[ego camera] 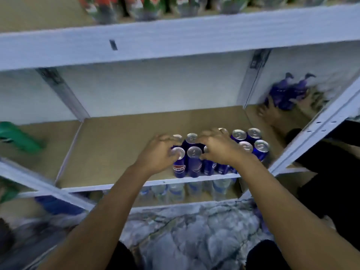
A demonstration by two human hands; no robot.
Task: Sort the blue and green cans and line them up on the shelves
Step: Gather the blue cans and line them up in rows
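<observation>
Head view: both hands are squaring up the blue cans (194, 160), which stand in 2 rows at the front right of the middle shelf (120, 145). The left hand (157, 154) curls round the leftmost front can; the right hand (220, 148) lies over the middle cans, fingers bent onto their tops. Next, I judge, comes nudging the rows straight, gently, since neighbours touch. At 9 o'clock lies a blurred green can (17, 137); at 2 o'clock another person's hand (272, 114) works among blue bottles (286, 94). Water bottles (175, 191) stand below.
</observation>
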